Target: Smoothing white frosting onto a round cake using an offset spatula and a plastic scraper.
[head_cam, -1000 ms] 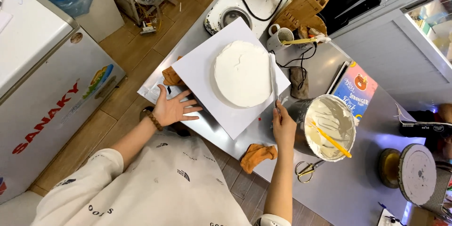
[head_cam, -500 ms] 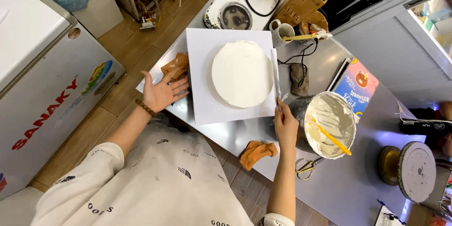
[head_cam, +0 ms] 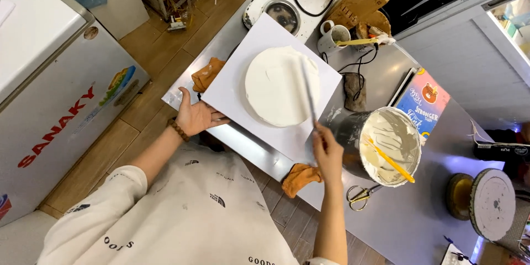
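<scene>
Icing work at a steel counter: right hand (head_cam: pixel 327 152) grips a long spatula (head_cam: pixel 308 91) laid across the white cake (head_cam: pixel 282 85) ahead of it; left hand (head_cam: pixel 194 116), open, steadies the square board (head_cam: pixel 232 85). A flat blade and slow board turns suit best.

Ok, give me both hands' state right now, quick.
Left hand: open, fingers on the white square board's corner.
Right hand: closed on the long spatula over the white cake.

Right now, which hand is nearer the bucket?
Right. The right hand holds a spatula just left of the bucket; the left hand is across the white board, at its far edge.
</scene>
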